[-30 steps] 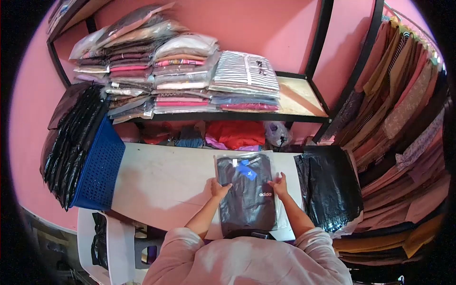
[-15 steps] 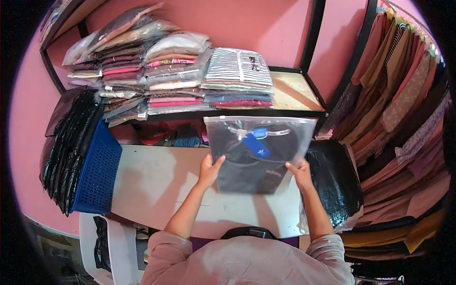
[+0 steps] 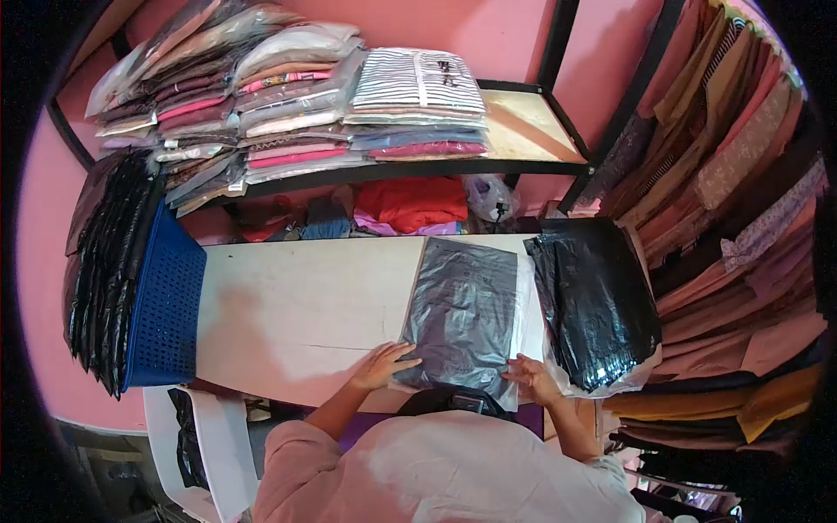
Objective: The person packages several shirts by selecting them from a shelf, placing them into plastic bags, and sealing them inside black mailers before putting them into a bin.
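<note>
A dark grey garment in a clear plastic bag (image 3: 462, 305) lies flat on the white table, its plain side up. At its lower left corner is my left hand (image 3: 384, 364), palm down with fingers stretched out to the bag's edge. On the opposite side, my right hand (image 3: 530, 376) has its fingers apart, the tips right at the lower right edge. A strip of whitish plastic (image 3: 524, 305) shows along the bag's right side. Close by on the right lies a stack of black plastic mailing bags (image 3: 597, 301).
A blue basket (image 3: 170, 301) with black packages (image 3: 105, 279) upright in it stands at the left. Bagged clothes (image 3: 296, 113) are piled on the shelf above the table. Red fabric (image 3: 410, 202) sits underneath. Garments hang on a rack (image 3: 732, 174) at the right.
The bagged garment, held up with its blue tag showing, has come down onto the table and now shows a plain side. Both hands have moved down and loosened from its sides.
</note>
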Available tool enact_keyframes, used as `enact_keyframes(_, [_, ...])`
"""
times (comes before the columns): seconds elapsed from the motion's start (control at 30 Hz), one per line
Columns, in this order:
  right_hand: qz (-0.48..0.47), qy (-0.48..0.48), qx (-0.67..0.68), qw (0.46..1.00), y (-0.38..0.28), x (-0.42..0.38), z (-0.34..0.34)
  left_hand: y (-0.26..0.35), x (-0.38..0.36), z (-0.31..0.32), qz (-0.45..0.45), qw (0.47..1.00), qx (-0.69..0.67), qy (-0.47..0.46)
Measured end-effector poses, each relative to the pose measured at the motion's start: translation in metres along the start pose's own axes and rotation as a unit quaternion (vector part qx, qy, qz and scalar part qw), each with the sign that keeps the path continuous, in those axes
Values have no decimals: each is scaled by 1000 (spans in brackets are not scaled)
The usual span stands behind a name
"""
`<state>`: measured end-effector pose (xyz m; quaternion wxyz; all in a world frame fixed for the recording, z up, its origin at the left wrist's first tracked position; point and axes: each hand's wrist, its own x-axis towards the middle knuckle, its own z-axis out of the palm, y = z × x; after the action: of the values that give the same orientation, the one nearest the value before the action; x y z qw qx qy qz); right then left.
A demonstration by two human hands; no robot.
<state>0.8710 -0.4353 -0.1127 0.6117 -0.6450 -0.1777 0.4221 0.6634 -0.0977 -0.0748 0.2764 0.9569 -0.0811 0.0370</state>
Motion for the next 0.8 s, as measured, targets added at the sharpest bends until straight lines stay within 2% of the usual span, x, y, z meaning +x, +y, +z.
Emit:
enact_keyframes(0.03, [3,5,3,1000,2,0,-3,1,-3,-1,-23,1000,1,-11])
enact_keyframes(0.07, [-126,-53,-168,976,0,4,-10,-5,-1,1,-13,999,-32,10])
enact_keyframes(0.1, [-249,-110,-331,903,-2,9,-17,-11,3,2,-11,999,-34,8])
enact_keyframes(0.13, [-323,-55,-363,872,-6,14,-13,-17,9,1,-24,997,-79,10])
enact_keyframes(0.17, [-321,-53,-363,873,-7,15,-10,-23,13,5,-38,992,-124,12])
enact_keyframes(0.2, [-190,27,-291,937,-9,16,-6,-34,16,27,-79,973,-186,112])
enact_keyframes(0.23, [-53,106,-208,971,-10,18,-3,-28,24,23,-78,973,-186,109])
enact_keyframes(0.27, [-53,109,-206,971,-13,24,-1,-19,40,8,-218,952,-189,102])
enact_keyframes(0.3, [-64,160,-164,971,-15,34,0,-13,55,0,-353,912,-187,94])
enact_keyframes(0.33, [-75,210,-122,967,-14,42,0,-14,68,4,-351,913,-187,92])
enact_keyframes(0.37, [-74,213,-121,967,-2,53,-3,-17,80,12,-384,902,-142,137])
enact_keyframes(0.4, [-33,245,-127,961,15,68,-9,-19,89,16,-414,886,-97,183])
enact_keyframes(0.43, [7,276,-134,952,13,75,-8,-21,95,14,-411,888,-98,182])
enact_keyframes(0.47, [-4,298,-241,924,8,81,-8,-22,103,10,-444,878,-88,156])
enact_keyframes(0.5, [-6,300,-242,923,6,87,-7,-22,108,8,-476,866,-78,130])
enact_keyframes(0.6, [5,422,-428,799,-40,83,32,-35,113,14,-488,865,-50,106])
enact_keyframes(0.67, [-278,463,-477,693,-75,81,58,-44,114,23,-498,861,-30,95])
enact_keyframes(0.7, [-269,335,-475,768,-65,84,61,-48,114,28,-510,856,-12,84])
enact_keyframes(0.73, [-311,251,-526,751,-65,82,75,-43,116,24,-509,857,-11,82])
enact_keyframes(0.77, [-230,89,-585,772,-79,76,86,-29,118,13,-535,840,-30,89])
enact_keyframes(0.8, [-227,59,-608,758,-63,82,89,-19,120,7,-561,821,-49,96])
